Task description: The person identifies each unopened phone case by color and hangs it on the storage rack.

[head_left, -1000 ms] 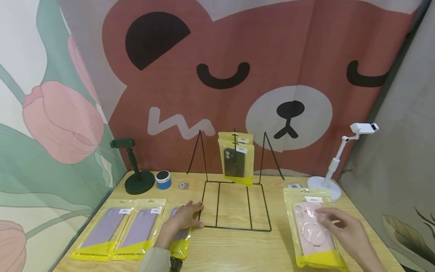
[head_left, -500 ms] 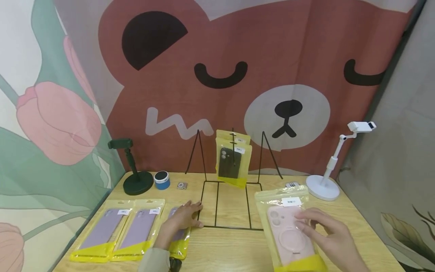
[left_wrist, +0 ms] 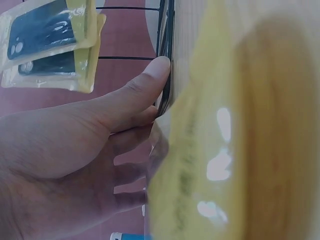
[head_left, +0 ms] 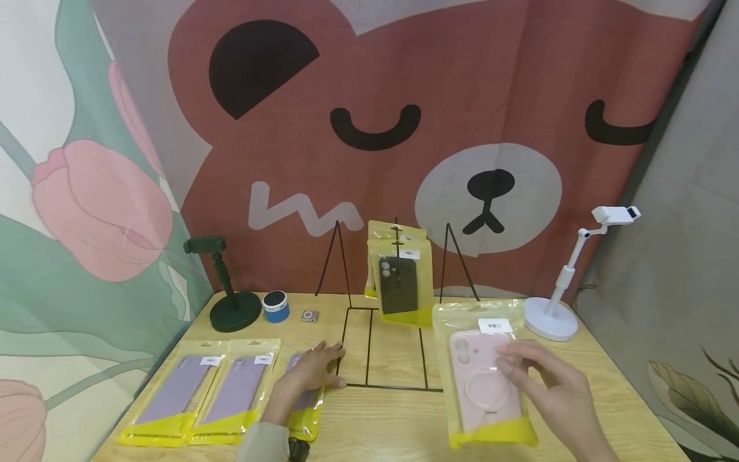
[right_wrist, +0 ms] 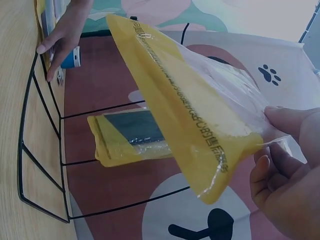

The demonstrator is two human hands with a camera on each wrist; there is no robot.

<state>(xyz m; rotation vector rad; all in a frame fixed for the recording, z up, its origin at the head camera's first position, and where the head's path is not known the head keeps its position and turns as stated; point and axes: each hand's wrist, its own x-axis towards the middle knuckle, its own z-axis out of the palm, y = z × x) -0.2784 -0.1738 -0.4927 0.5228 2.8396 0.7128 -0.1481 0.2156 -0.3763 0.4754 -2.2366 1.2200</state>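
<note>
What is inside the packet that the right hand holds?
A pink phone case shows through. The right hand covers part of its edge; anything behind the case is hidden.

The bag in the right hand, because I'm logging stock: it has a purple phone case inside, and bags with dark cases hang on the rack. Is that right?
Not quite: the phone case inside the bag in the right hand is pink, as the head view shows. The bags with dark cases do hang on the rack.
</note>
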